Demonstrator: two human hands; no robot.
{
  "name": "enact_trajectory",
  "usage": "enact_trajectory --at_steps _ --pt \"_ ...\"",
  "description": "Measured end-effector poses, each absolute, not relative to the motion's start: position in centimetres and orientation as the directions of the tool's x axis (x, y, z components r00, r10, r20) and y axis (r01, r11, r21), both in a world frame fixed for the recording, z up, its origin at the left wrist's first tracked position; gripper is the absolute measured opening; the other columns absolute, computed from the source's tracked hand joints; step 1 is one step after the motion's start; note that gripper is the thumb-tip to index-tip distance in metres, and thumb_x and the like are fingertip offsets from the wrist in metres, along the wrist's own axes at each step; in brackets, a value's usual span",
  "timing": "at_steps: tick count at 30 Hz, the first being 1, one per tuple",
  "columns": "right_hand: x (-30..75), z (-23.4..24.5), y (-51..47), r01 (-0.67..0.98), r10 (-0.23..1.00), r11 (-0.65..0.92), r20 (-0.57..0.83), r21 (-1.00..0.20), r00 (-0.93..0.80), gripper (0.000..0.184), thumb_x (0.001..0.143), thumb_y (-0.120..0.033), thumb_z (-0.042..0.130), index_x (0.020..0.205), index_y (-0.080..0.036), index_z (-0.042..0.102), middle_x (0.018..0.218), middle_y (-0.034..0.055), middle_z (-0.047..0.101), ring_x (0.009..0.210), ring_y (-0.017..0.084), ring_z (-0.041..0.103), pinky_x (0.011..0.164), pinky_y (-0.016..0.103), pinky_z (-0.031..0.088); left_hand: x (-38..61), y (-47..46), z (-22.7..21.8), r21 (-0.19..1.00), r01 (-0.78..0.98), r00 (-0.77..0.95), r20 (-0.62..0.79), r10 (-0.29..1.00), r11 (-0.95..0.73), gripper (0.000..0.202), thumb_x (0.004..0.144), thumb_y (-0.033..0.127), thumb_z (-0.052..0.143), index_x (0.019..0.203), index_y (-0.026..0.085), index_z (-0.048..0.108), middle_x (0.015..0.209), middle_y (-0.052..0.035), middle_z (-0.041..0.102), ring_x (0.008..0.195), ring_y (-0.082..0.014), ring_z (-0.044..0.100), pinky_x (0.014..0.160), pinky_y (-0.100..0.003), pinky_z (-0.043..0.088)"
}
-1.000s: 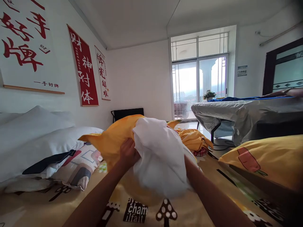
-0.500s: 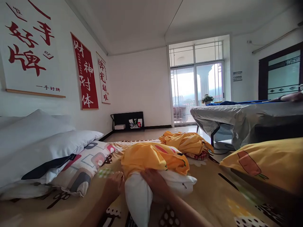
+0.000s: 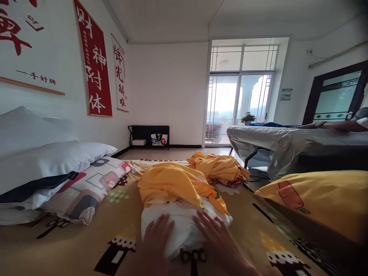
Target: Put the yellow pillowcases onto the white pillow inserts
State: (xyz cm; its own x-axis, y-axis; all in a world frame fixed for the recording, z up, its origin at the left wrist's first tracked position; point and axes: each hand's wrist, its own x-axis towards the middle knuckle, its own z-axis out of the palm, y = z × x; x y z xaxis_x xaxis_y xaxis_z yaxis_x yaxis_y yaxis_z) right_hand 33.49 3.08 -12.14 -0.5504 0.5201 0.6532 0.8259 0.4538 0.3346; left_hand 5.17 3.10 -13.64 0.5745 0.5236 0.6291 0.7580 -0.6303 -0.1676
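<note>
White pillow (image 3: 184, 228) beneath left hand (image 3: 156, 235) and right hand (image 3: 214, 234)

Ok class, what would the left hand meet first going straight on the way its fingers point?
Across the white pillow, the left hand would probably meet the edge of the yellow cover first, though depth is hard to judge.

Matt, creased cloth in the yellow pillowcase (image 3: 169, 184); smooth, softly rumpled fabric in the white pillow (image 3: 182, 224) beneath it. Flat-finished printed cloth in the bedsheet (image 3: 82, 247) and the geometric-print cushion (image 3: 89, 186). Glossy, wrinkled, plastic-like film in the grey table cover (image 3: 258, 137). Smooth, clear glass in the sliding door (image 3: 223, 94); polished, reflective floor (image 3: 175, 153). Wood-like batten (image 3: 31, 86) along the foot of the matt white scroll (image 3: 34, 61).
</note>
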Motion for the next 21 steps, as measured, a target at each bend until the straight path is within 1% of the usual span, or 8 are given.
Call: enact_trajectory --at_steps 4,6,8,10,13,16,19,21 --pt "37.6 -13.4 4.1 0.945 0.732 0.288 0.601 0.154 -0.321 0.069 0.07 -0.002 0.041 0.138 -0.017 0.045 0.124 0.0134 0.062 0.11 0.025 0.058 0.09 0.037 0.04 4.1 3.0 -16.2 -0.09 0.888 0.408 0.606 0.683 -0.45 0.083 0.071 0.014 0.054 0.149 0.017 0.024 0.153 -0.0158 0.03 0.138 -0.037 0.031 0.101 -0.054 0.041" --pt "37.9 -12.6 4.5 0.964 0.838 0.259 0.485 0.053 -0.252 0.055 0.07 -0.004 0.041 0.119 -0.018 0.059 0.101 0.0087 0.071 0.087 0.021 0.065 0.075 0.03 0.043 3.3 3.8 -14.8 0.015 0.939 0.291 0.493 0.82 -0.343 0.087 0.065 0.0 0.047 0.148 0.017 0.027 0.154 -0.0162 0.028 0.136 -0.0338 0.037 0.094 -0.044 0.048" --pt "37.3 -11.3 4.5 0.97 0.881 0.241 0.424 -0.023 -0.209 0.037 0.071 -0.005 0.039 0.094 -0.021 0.064 0.082 0.0029 0.072 0.071 0.018 0.065 0.061 0.025 0.038 2.3 4.7 -12.3 0.054 0.949 0.263 0.41 0.873 -0.311 0.086 0.064 -0.007 0.04 0.145 0.021 0.034 0.148 -0.014 0.041 0.123 -0.0267 0.053 0.081 -0.032 0.054" --pt "36.7 -10.2 4.1 0.967 0.86 0.247 0.474 -0.063 -0.189 0.028 0.073 -0.007 0.039 0.083 -0.02 0.062 0.076 0.002 0.07 0.067 0.017 0.064 0.057 0.025 0.035 1.1 5.1 -9.7 0.026 0.926 0.321 0.47 0.822 -0.376 0.073 0.071 -0.005 0.038 0.139 0.022 0.044 0.135 -0.0132 0.055 0.114 -0.0244 0.059 0.078 -0.031 0.055" --pt "36.3 -10.3 2.6 0.951 0.777 0.303 0.592 -0.053 -0.215 0.028 0.074 -0.011 0.041 0.088 -0.018 0.065 0.078 0.0059 0.071 0.07 0.02 0.064 0.064 0.027 0.039 -0.7 4.1 -8.3 -0.085 0.852 0.455 0.608 0.65 -0.517 0.053 0.079 0.006 0.042 0.128 0.019 0.056 0.121 -0.0146 0.062 0.116 -0.0271 0.056 0.088 -0.038 0.053" --pt "37.3 -11.7 0.6 0.902 0.817 0.415 0.483 -0.116 -0.314 0.03 0.074 -0.012 0.042 0.088 -0.021 0.068 0.079 0.0048 0.07 0.072 0.019 0.064 0.067 0.027 0.042 -2.3 1.9 -9.6 -0.097 0.759 0.617 0.423 0.664 -0.643 0.061 0.071 0.007 0.052 0.128 0.028 0.055 0.123 -0.0081 0.064 0.111 -0.0252 0.06 0.088 -0.037 0.054" --pt "39.5 -12.3 -0.5 0.811 0.879 0.471 0.264 -0.347 -0.398 0.032 0.076 -0.016 0.044 0.092 -0.026 0.07 0.084 0.0025 0.07 0.075 0.018 0.064 0.066 0.025 0.045 -3.3 -0.3 -10.0 -0.001 0.716 0.683 0.209 0.7 -0.698 0.08 0.064 0.015 0.065 0.138 0.034 0.043 0.135 -0.0046 0.057 0.117 -0.0274 0.057 0.093 -0.037 0.052" --pt "41.1 -11.8 0.0 0.762 0.904 0.427 0.202 -0.487 -0.378 0.031 0.078 -0.024 0.047 0.098 -0.025 0.07 0.083 0.0029 0.07 0.073 0.017 0.063 0.065 0.026 0.047 -2.6 -1.0 -8.5 0.064 0.731 0.659 0.193 0.727 -0.679 0.069 0.066 0.029 0.072 0.132 0.033 0.05 0.131 -0.0047 0.059 0.114 -0.0282 0.059 0.094 -0.038 0.051"
